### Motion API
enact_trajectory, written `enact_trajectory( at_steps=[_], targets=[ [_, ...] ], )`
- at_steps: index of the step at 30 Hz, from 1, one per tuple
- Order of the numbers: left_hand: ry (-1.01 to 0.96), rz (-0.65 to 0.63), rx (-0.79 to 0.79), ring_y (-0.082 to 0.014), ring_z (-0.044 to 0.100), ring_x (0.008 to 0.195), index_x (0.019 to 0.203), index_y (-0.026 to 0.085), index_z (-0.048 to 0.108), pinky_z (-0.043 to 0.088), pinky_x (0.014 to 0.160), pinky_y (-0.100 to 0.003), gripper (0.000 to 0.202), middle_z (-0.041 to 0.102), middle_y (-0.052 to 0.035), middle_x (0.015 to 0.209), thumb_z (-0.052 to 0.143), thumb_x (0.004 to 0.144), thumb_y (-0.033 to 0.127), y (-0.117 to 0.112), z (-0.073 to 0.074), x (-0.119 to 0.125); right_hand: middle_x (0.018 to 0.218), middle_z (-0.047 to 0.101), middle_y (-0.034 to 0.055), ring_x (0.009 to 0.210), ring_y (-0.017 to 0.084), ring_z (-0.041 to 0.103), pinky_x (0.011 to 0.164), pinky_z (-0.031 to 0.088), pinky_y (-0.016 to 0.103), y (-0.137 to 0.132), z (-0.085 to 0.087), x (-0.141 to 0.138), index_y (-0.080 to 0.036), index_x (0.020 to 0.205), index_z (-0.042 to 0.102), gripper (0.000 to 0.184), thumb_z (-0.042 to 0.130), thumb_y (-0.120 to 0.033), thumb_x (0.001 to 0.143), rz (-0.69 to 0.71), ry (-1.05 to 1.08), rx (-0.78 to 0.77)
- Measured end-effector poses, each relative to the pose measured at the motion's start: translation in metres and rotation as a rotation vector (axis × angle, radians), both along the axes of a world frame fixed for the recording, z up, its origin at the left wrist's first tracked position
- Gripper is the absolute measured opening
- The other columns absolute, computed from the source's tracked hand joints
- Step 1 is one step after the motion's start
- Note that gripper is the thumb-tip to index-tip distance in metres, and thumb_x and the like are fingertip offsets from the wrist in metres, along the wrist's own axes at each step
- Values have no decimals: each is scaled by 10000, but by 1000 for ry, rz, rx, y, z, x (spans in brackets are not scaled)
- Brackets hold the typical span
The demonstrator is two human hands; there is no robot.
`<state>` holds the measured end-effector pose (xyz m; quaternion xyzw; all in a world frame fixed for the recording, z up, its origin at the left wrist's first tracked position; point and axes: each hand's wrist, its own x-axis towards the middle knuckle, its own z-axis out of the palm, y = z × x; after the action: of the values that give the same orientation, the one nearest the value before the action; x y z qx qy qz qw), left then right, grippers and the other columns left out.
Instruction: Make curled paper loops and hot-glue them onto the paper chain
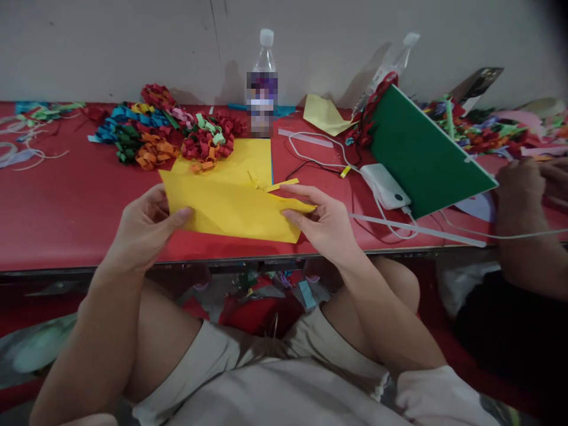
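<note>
A sheet of yellow paper (235,210) is held up slightly above the red table's front edge, a little bent. My left hand (148,222) pinches its left end, thumb on the near face. At the right end my right hand (317,219) grips it between thumb and fingers. Behind it, another yellow sheet (248,152) lies flat on the table. Thin yellow paper strips (281,184) lie close behind the held sheet, near my right fingertips. Colourful paper chains (208,139) rest partly on the flat yellow sheet.
Against the wall stands a plastic bottle (266,59); another bottle (406,50) leans behind a green board (426,151). A white power bank (385,186) with cables lies on the red table (71,219). Another person's hands (521,183) are at the right. Paper scraps (306,293) lie below.
</note>
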<state>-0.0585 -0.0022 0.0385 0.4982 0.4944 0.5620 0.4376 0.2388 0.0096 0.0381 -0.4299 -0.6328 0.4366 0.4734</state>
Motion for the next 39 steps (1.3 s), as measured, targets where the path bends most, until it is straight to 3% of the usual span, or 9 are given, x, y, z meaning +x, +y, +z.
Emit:
enact_trajectory(
  at_steps=[3, 8, 11, 15, 21, 25, 33, 36, 39],
  targets=[
    [156, 93, 146, -65, 633, 659, 1156, 210, 728, 510, 593, -128, 415, 753, -27, 917, 812, 812, 427, -2, 2, 4, 1222, 716, 40, 663, 117, 617, 516, 514, 246, -1, -2, 0, -278, 1267, 678, 431, 739, -306, 842, 58, -31, -51],
    [307, 200, 319, -36, 569, 639, 1258, 251, 682, 389, 507, -121, 555, 738, -15, 1028, 862, 736, 202, -2, 3, 11, 1283, 676, 36, 713, 133, 629, 528, 508, 249, -3, -2, 0, -327, 1424, 551, 595, 738, -374, 861, 146, -27, -60],
    [383, 232, 305, -26, 479, 563, 1102, 206, 750, 324, 464, -138, 355, 715, 5, 837, 829, 757, 184, -1, 2, 9, 1202, 704, 39, 788, 156, 645, 592, 524, 258, -4, -1, 4, -302, 1365, 613, 448, 649, -416, 933, 143, -114, 4],
    [445, 259, 299, -26, 499, 534, 976, 181, 775, 300, 437, -150, 180, 703, 4, 745, 792, 800, 214, -3, 2, 4, 1057, 742, 9, 631, 117, 573, 525, 458, 249, -4, -2, 9, -300, 1269, 697, 336, 580, -430, 982, 88, -270, 57],
    [464, 233, 308, -34, 586, 587, 963, 198, 799, 416, 492, -115, 213, 741, -1, 756, 846, 758, 239, -7, 3, 2, 1142, 749, 23, 868, 175, 678, 673, 541, 272, -3, -1, 12, -279, 1230, 727, 309, 622, -393, 963, 60, -268, 129],
    [431, 247, 287, -22, 596, 596, 917, 203, 816, 483, 561, -90, 234, 750, 10, 756, 891, 696, 220, -12, 3, 4, 1077, 770, 11, 780, 154, 677, 629, 544, 262, -5, 0, 15, -308, 1164, 752, 240, 647, -343, 951, 29, -290, 127],
    [442, 232, 131, -36, 556, 539, 938, 193, 815, 410, 407, -100, 353, 684, 25, 708, 936, 607, 192, -20, 5, 7, 1304, 694, 20, 902, 123, 714, 713, 578, 216, -11, -1, 19, -321, 1305, 657, 406, 715, -273, 906, 67, -160, 41],
    [481, 219, 142, -29, 540, 537, 958, 212, 817, 391, 395, -85, 357, 677, 23, 711, 936, 622, 235, -21, 4, 5, 1219, 729, 25, 867, 127, 720, 676, 577, 220, -12, -2, 21, -311, 1312, 654, 427, 732, -276, 894, 59, -191, 44],
    [528, 235, 126, -44, 558, 573, 929, 254, 824, 443, 428, -81, 298, 684, 25, 695, 926, 649, 273, -22, 3, 3, 1100, 765, 18, 800, 130, 714, 621, 559, 227, -12, -3, 23, -309, 1221, 716, 321, 725, -283, 901, 46, -253, 84]
  ],
)
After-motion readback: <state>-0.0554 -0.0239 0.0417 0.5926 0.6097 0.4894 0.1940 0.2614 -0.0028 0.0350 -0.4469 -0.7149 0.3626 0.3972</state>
